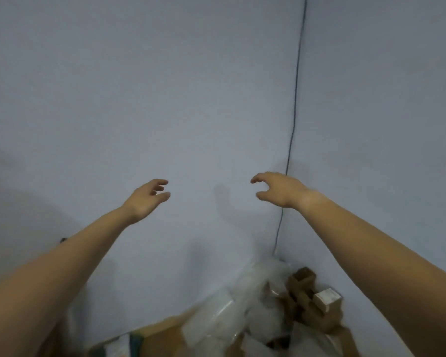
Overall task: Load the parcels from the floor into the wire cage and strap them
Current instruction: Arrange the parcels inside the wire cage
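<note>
Left grip [148,198] and right grip [278,189] hang spread, loosely curled, holding nothing, above blurred parcels [309,315] and plastic wrap [242,292].

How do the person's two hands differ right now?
The right hand hooks its fingers downward like a claw; the left hand holds its fingers straighter. The right hand sits slightly higher, by the dark cable; the left hand is before bare wall. Both are empty and raised.

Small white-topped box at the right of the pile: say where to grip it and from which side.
Pinch the small white-topped box across its width, coming from above, probably with the right hand: it lies topmost on the brown cardboard, tilted, with its top and near faces exposed.
</note>
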Demonstrator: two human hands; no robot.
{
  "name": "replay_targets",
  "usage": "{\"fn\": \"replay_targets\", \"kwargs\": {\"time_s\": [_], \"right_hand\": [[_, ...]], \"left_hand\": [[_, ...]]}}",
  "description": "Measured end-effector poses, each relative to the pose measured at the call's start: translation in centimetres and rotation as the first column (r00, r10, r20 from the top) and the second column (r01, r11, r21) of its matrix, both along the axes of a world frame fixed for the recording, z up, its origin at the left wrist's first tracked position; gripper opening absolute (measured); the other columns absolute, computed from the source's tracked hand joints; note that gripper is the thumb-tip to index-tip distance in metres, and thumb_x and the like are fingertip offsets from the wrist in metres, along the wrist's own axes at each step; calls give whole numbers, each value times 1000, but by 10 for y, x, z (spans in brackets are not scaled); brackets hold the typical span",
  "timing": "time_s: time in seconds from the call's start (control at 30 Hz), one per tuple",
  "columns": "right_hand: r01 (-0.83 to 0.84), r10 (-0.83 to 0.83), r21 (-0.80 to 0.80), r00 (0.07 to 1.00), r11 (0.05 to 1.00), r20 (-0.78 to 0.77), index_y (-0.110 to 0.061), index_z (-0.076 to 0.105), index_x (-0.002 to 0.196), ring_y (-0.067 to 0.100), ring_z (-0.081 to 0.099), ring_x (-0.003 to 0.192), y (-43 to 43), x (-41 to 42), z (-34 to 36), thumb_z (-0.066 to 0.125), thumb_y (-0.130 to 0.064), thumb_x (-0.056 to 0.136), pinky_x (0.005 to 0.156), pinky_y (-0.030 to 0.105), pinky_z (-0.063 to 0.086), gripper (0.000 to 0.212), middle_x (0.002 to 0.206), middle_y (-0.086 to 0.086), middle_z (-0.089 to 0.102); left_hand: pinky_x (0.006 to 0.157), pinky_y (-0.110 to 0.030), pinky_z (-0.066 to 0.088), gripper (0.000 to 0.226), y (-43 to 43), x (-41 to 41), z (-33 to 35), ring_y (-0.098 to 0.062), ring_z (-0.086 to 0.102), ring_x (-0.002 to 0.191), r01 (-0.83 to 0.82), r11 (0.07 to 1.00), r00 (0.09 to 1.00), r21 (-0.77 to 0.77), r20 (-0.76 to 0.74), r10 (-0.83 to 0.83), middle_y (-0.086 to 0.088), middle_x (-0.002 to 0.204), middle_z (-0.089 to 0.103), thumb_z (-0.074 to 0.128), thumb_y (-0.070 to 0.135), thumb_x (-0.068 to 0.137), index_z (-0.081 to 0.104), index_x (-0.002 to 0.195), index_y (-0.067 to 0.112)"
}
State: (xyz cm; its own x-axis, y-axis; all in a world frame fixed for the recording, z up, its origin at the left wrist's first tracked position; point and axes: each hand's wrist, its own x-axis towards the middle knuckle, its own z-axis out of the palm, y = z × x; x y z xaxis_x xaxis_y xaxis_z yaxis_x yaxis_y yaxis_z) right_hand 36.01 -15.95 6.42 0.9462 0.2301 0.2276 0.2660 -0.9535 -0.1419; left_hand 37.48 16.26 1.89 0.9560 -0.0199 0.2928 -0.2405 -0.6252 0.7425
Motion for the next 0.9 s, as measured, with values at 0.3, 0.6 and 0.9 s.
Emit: {"fn": "replay_targets", "kwargs": {"time_s": [0.3,0.6,0.9], "right_hand": [[-207,204,-26,976,978,-82,-24,47,137,19,46,130,128,109,-3,53,-28,94,103,33,37,44,144,-1,47],[-366,362,2,918,930,-163,-24,48,135,19,50,125,222,245,-13,55,-29,93,102,32,40,43,141,-1,49],[-514,497,57,787,856,-365,-24,49,136,19,50,124,345,333,-104,56,-30,93,101,30,38,44,141,-1,49]], "left_hand": [[97,-31,38,42,103,40,-22,-24,50,123,-211,977,977,-23,-30,211,-9,135,52,54,26,95,47,135,19],[105,-37,37,44,162,118,-22,-25,46,129,-361,929,926,82,-87,368,-6,138,50,52,31,95,44,137,22],[102,-32,35,45,241,180,-108,-25,46,127,-464,879,844,107,-248,475,-8,138,50,52,29,96,43,138,18]]}}
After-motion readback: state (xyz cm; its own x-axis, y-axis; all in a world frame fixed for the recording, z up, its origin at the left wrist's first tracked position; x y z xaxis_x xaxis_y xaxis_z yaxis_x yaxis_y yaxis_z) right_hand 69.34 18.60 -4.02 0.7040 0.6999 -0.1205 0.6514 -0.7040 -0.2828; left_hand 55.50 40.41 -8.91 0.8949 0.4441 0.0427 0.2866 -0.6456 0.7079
